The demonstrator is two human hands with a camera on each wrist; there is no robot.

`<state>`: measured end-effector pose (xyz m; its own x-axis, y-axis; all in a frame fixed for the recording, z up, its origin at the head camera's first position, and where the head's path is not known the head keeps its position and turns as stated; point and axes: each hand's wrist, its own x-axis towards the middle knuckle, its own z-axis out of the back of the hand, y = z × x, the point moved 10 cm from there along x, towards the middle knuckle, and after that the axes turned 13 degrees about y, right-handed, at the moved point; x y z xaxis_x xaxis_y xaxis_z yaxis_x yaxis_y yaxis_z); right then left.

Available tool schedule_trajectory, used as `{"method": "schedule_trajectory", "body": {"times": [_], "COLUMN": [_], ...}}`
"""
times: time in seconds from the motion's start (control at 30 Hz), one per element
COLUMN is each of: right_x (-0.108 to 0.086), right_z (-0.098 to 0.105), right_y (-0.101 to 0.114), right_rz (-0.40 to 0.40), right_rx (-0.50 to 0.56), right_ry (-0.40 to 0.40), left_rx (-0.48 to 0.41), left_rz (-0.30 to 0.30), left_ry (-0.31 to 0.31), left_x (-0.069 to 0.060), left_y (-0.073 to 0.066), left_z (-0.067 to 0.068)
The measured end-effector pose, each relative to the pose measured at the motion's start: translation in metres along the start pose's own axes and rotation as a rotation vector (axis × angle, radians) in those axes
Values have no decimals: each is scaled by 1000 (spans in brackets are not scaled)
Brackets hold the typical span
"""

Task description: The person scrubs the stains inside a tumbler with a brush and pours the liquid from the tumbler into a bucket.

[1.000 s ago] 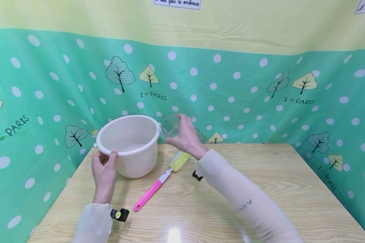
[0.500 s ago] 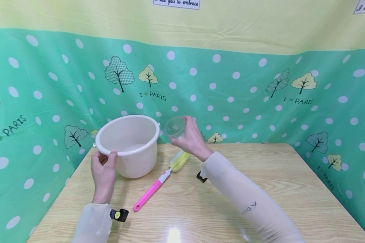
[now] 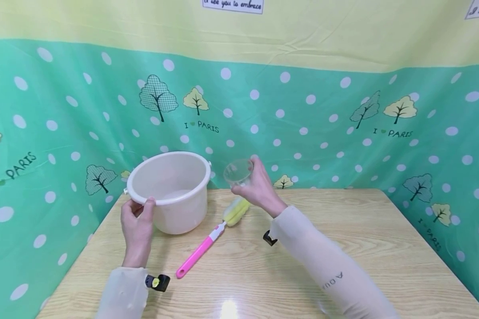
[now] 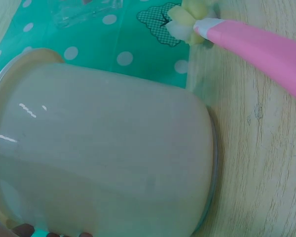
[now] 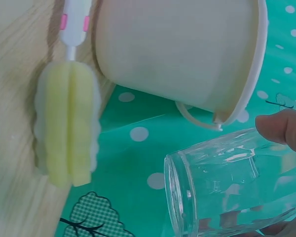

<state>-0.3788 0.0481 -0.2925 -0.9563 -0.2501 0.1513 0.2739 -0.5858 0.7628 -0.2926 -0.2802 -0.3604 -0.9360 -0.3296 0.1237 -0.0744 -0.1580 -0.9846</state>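
Observation:
A white plastic bucket stands at the table's left rear. My left hand grips the near-left part of its rim, thumb over the edge; in the left wrist view only some fingertips show at the lower left. My right hand holds a clear drinking glass, raised over the table just right of the bucket and apart from it. The right wrist view shows the faceted glass with my thumb on its side. Between bucket and right arm lies a sponge bottle brush with a pink handle and yellow-white head.
The wooden table extends to the right and front. A green and yellow printed cloth hangs close behind and along both sides. The bucket's thin handle hangs at its far side.
My right hand has moved the glass right and slightly down, away from the bucket's rim. The left hand, bucket and brush stay in place.

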Motion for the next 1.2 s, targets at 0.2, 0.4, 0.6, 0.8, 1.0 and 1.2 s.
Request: {"method": "schedule_trajectory", "body": {"times": [0.2,0.4,0.6,0.8,1.0,1.2], "right_x": [-4,-7,-9,-12,-14,-16], "right_z": [-2,-3,-2,-2,-3,-2], "right_y": [-14,-24,-35,-45,-56,-66], "right_rz": [-39,-47,-72,-99,-126,-149], "right_rx": [12,9,16,34,62,91], "right_ry": [18,23,23,31,38,44], "left_rx": [4,1,1,10,17,10], "left_rz": [-11,-9,-14,-12,-13,-12], "left_ry": [-1,0,-5,-2,1,-6], "left_x": [0,1,0,0,0,0], "left_y": [-1,-1,-1,-1,-1,0], "left_z": [0,0,0,0,-1,0]}}
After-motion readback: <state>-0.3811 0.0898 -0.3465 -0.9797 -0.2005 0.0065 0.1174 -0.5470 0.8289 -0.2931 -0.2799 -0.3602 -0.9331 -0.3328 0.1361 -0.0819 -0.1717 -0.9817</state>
